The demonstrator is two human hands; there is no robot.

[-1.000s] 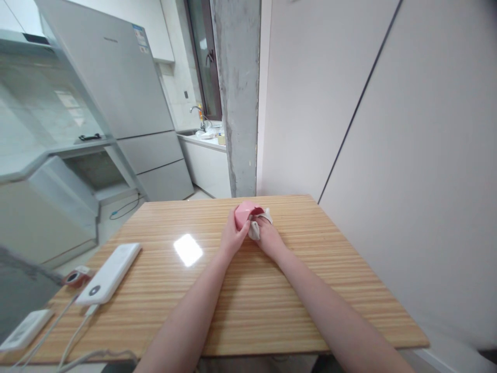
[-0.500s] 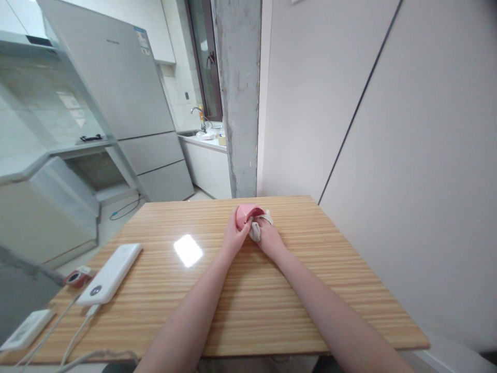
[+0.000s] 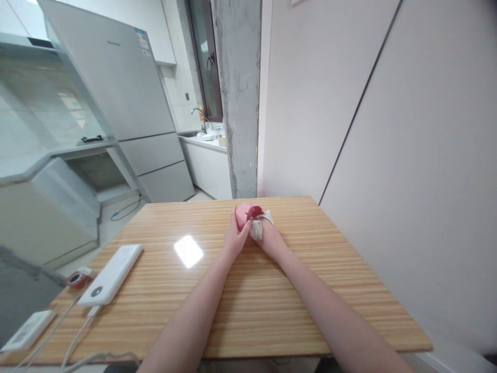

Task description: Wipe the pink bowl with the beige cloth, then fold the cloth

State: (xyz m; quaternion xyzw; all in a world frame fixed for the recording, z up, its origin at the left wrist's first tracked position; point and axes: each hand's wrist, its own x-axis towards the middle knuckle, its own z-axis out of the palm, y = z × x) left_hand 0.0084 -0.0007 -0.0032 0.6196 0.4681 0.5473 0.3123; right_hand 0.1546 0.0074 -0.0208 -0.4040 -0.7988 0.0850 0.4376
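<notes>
A pink bowl-like vessel is tipped on its side near the far edge of the table, its darker opening turned to the right. My left hand is wrapped round its left side, thumb near the rim. A whitish cloth is bunched at the opening, with one end sticking out to the right. My right hand grips the cloth and reaches into the mouth of the vessel, so its fingertips are hidden.
On the wood-grain table, a white power bank with a cable lies at the left. Beside it are a reddish roll and a white box-shaped item. A fridge and a concrete pillar stand beyond.
The pink vessel has turned slightly in my left hand, showing more of its inside. My right hand with the cloth has shifted a little at the opening.
</notes>
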